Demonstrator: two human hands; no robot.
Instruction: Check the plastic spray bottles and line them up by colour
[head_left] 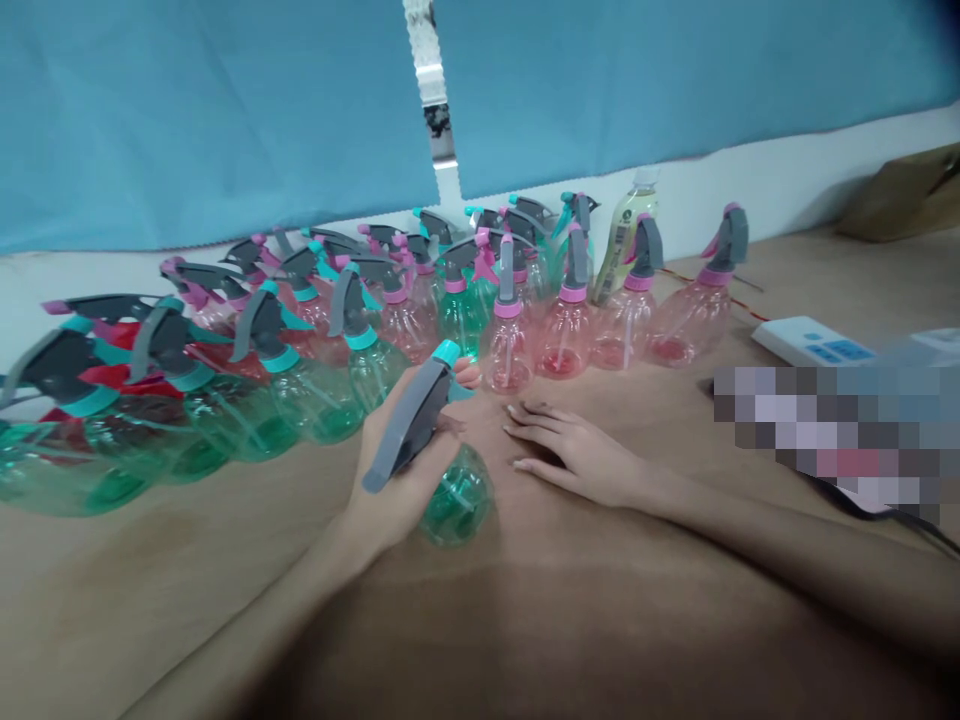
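My left hand (397, 470) is wrapped round the neck of a green spray bottle (456, 500) with a grey and turquoise trigger head. The bottle's base is close to the table, but whether it touches I cannot tell. To its right, my right hand (574, 450) lies flat on the table with the fingers stretched toward the bottle, holding nothing. Just beyond the hands stands a pink spray bottle (510, 350). More green spray bottles (311, 395) line the left side, their heads grey and turquoise.
Several pink spray bottles (574, 335) stand in rows at the back. Behind them are a yellowish drink bottle (626, 235) and a blue-covered wall (225, 120). At the right lie a white device (814, 342), a blurred-out item (840, 440) with a dark cable, and a brown object (900, 195).
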